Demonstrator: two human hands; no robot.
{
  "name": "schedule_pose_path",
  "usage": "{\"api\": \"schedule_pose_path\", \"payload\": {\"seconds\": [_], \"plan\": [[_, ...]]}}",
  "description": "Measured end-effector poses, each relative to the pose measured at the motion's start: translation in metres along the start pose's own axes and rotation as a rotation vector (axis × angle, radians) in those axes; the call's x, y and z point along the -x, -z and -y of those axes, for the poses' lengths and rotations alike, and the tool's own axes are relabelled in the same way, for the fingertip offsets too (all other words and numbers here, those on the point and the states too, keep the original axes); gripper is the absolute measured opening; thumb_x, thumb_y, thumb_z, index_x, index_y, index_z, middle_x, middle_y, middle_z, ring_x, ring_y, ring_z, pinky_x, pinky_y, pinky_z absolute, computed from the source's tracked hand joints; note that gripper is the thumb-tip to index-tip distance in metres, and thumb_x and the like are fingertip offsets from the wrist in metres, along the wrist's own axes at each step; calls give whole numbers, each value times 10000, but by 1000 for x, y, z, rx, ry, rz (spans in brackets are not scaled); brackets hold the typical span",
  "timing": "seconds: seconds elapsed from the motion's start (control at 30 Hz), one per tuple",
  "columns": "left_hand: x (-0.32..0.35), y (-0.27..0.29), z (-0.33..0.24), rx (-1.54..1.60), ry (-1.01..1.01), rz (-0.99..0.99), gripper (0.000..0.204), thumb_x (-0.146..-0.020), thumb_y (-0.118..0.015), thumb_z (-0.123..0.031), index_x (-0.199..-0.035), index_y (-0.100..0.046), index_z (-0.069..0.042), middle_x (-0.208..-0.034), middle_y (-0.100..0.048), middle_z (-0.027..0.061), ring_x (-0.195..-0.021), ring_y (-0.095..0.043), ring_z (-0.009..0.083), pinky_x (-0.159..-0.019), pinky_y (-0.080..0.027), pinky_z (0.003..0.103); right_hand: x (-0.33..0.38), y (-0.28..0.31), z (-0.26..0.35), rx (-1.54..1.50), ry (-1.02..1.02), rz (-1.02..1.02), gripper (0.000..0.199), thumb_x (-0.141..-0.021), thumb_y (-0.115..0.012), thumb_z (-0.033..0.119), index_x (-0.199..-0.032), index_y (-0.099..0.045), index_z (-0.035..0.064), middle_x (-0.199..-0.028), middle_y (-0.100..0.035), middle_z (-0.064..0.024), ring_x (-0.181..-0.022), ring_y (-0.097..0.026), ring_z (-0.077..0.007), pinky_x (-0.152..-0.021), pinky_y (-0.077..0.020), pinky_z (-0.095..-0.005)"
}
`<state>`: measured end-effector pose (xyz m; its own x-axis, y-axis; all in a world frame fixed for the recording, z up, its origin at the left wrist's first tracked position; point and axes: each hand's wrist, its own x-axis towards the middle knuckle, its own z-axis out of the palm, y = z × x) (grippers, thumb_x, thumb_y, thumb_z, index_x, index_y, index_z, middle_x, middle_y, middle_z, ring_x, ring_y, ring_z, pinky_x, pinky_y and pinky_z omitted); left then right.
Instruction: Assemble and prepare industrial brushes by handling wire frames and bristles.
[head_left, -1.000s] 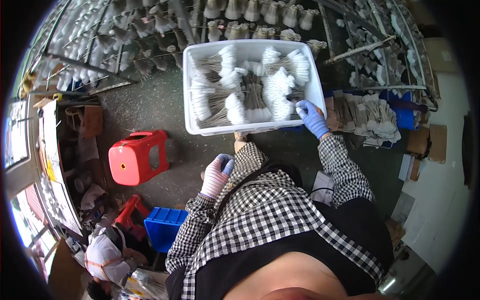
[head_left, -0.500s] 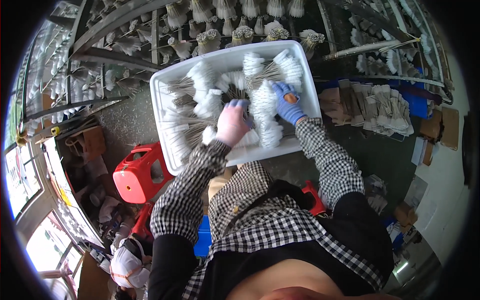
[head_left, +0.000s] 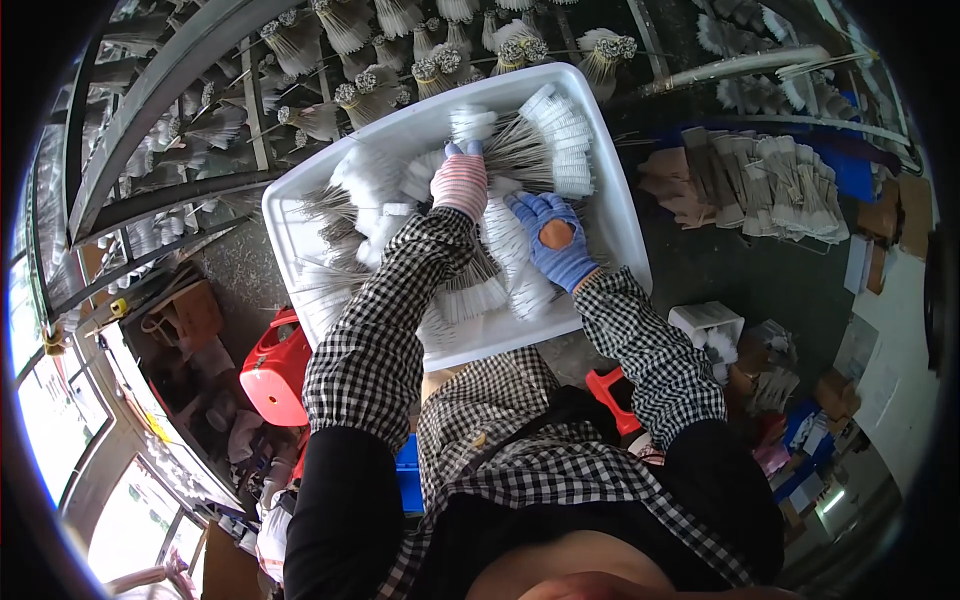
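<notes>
A white plastic tub in front of me holds several bundles of thin wire-stemmed brushes with white bristle heads. My left hand, in a pink-and-white striped glove with bluish fingertips, reaches into the tub's far middle. Its fingers look apart, and their tips dip among the bundles beside a small cluster of white heads. My right hand wears a blue glove with a hole on its back. Its spread fingers lie over a curved row of white heads at the right of the tub.
Racks hung with similar bundles stand beyond the tub. Red plastic stools sit at left and near my right side. On the right lie a pile of flat bundles and a white bin. A workbench lines the left.
My left hand has moved farther into the tub, away from me. My right hand has come nearer, down along the white heads. The view has shifted, and the tub appears more tilted.
</notes>
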<state>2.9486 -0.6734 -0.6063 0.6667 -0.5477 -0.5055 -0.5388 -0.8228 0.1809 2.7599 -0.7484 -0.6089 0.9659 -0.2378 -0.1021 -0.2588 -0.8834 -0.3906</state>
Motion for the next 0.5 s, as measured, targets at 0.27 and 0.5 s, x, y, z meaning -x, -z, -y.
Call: {"api": "schedule_pose_path", "payload": {"seconds": [0.27, 0.5], "plan": [[16, 107, -19, -285, -119, 178, 386, -820, -666, -267, -1139, -685, -52, -1146, -710, 145, -1068, -693, 292, -826, -588, 440, 3, -2, -7, -37, 70, -81, 517, -857, -537, 79, -1369, -565, 150, -1320, -610, -80, -1185, -563, -299, -1068, -425, -421], [0, 92, -6, -137, -225, 98, 465, -779, -657, -308, -1119, -659, 10, -1050, -707, 227, -1026, -676, 370, -897, -539, 404, 17, 26, -9, -550, 94, -416, 440, -838, -565, 31, -1274, -609, 65, -1193, -666, -133, -1078, -623, -309, -998, -480, -427]]}}
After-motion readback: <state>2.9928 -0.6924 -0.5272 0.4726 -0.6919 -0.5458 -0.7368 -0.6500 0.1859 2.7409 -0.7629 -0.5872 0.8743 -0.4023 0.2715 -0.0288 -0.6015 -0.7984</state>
